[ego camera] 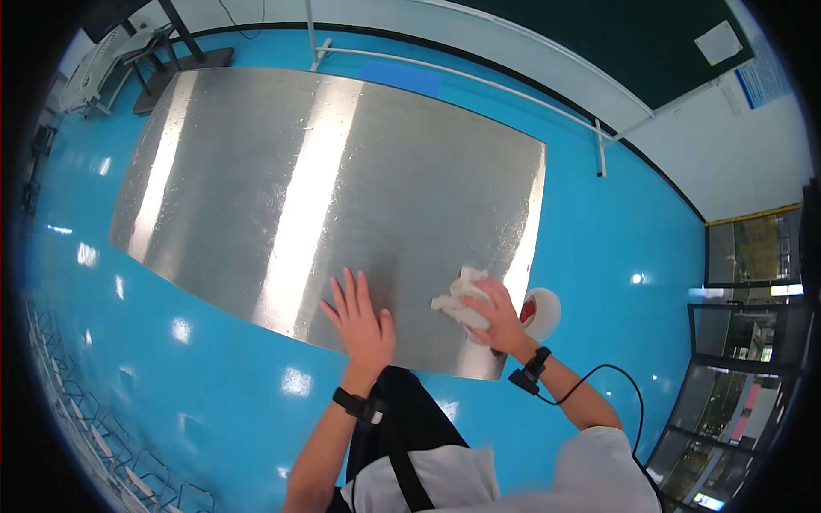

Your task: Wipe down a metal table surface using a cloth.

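Before me stands a table with a shiny metal top, marked by wet-looking specks and bright light reflections. My left hand rests on the metal near the front edge, fingers spread, holding nothing. Toward the right front corner, my right hand grips a crumpled white cloth against the surface. Just past the right edge, partly hidden by that hand, is a white bucket with something red in it. Both wrists wear black straps with small devices; a black cable runs from the right one.
A white metal frame stands beyond the table's far edge, by the wall. A dark stand is at the far left corner. Rows of chairs line the lower left. Glossy blue floor surrounds the table.
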Available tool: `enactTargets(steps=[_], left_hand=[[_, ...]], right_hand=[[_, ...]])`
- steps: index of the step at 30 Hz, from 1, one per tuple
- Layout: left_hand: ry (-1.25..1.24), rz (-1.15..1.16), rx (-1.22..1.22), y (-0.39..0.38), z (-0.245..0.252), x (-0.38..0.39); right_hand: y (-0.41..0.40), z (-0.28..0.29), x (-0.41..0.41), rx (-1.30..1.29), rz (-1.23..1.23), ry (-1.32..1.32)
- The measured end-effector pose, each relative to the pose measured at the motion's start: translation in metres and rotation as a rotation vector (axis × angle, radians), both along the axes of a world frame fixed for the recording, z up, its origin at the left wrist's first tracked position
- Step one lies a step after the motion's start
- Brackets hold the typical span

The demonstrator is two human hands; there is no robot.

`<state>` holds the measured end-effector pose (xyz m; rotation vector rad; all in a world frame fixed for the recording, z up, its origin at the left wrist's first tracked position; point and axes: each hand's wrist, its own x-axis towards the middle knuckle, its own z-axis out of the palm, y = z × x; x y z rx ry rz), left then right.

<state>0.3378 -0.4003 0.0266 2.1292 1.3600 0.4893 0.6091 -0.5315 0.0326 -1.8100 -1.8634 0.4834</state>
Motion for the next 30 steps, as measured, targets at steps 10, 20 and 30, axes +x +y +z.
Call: enactTargets(steps=[10, 20, 30], left_hand=[[0.203, 0.117, 0.119, -0.026, -0.007, 0.042], [0.292, 0.157, 0.154, -0.035, -0.002, -0.012], [0.137, 0.551, 0.053, -0.097, 0.015, -0.071]], right_hand=[[0.048, -0.007, -0.006, 0.160, -0.343, -0.061], [0.048, 0.017, 0.035, 0.015, 0.258, 0.127], [0.105, 0.032, 0.034, 0.167, 0.188, 0.076]])
